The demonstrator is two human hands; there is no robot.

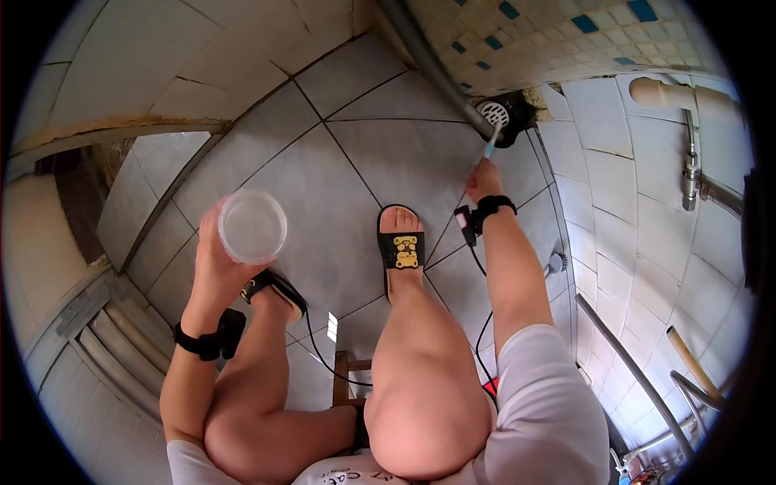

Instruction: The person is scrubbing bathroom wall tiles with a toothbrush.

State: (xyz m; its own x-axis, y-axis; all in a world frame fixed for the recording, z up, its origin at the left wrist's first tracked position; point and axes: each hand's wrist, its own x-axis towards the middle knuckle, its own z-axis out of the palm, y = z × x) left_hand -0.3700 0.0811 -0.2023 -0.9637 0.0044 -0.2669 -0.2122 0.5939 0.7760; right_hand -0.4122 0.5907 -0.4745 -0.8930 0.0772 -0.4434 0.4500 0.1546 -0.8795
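Left hand (212, 252): curled round clear tub (253, 226), well left of drain (491, 113)
Right hand (484, 179): closed round slim brush (489, 150), just beside drain

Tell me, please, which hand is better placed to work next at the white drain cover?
Right hand, likely: it holds a thin brush-like tool pointing at the drain cover. The left hand, farther away, holds a clear container.
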